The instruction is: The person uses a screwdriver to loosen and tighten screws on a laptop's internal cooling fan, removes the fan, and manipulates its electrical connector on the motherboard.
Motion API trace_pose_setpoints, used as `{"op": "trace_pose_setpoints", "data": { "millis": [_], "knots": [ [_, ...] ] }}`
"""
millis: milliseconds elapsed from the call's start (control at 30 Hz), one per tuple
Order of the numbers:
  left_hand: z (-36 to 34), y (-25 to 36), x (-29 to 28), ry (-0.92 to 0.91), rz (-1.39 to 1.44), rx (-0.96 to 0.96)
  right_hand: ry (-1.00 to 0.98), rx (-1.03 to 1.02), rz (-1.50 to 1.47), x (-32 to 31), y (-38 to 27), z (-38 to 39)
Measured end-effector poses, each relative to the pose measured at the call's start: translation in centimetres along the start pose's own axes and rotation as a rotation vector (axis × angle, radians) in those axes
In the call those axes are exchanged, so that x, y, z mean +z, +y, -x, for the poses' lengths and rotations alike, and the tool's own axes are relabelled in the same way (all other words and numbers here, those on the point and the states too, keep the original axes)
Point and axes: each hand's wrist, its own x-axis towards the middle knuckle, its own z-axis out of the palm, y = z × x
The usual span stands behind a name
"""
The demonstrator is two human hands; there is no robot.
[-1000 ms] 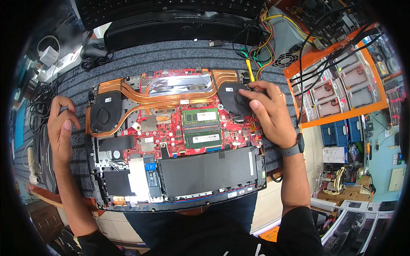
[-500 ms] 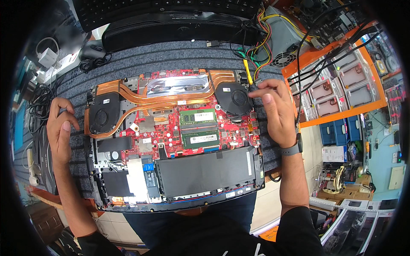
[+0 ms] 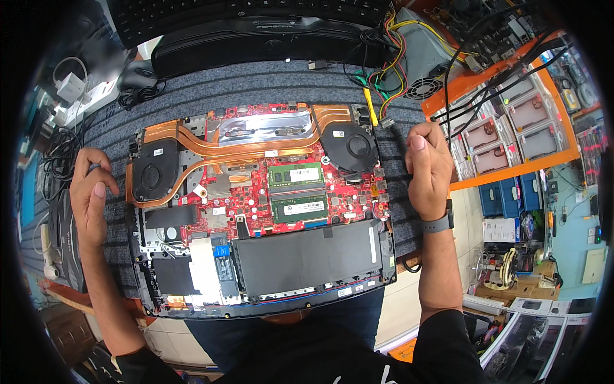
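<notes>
An opened laptop point(image 3: 258, 246) lies on the ribbed grey mat, showing its red circuit board point(image 3: 228, 205), copper heat pipes point(image 3: 256, 148), two black fans and green memory modules point(image 3: 295, 173). My left hand point(image 3: 93, 201) hovers by its left edge, fingers loosely bent and apart. My right hand point(image 3: 427, 166) is curled up off the right edge, close to a dark cylindrical tool point(image 3: 397, 137) with a metal tip; I cannot make out whether it grips that tool. A yellow-handled tool point(image 3: 370, 105) lies behind the right fan.
Behind are a black keyboard point(image 3: 243, 13) on a long black bar, a mouse point(image 3: 137, 75) and a metal power supply point(image 3: 419, 57) with wires. A power strip point(image 3: 99, 96) and coiled cables sit left; an orange-framed organiser point(image 3: 486, 179) stands right.
My right hand has lifted off the right fan and drawn right, its fingers curling, uncovering more of the fan and the dark tool. My left hand has shifted only slightly.
</notes>
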Motion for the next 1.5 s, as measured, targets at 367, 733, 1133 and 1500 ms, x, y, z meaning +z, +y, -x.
{"op": "trace_pose_setpoints", "data": {
  "millis": [367,733,1133,1500],
  "knots": [
    [1.3,2.1,0.3,0.039,0.040,-0.451,-0.311,0.382,-0.077,-1.0,-5.2,2.0],
    [6.1,9.8,2.7,0.127,0.418,-0.709,-0.271,0.499,-0.299,-0.4,-6.5,4.2],
    [3.0,6.9,0.1,0.072,0.135,-0.708,-0.342,0.213,0.441,-2.2,-1.7,-3.0],
    [-4.8,0.9,3.4,0.113,0.137,-0.290,-0.143,0.268,0.017,-3.2,-1.6,-6.2]
  ]
}}
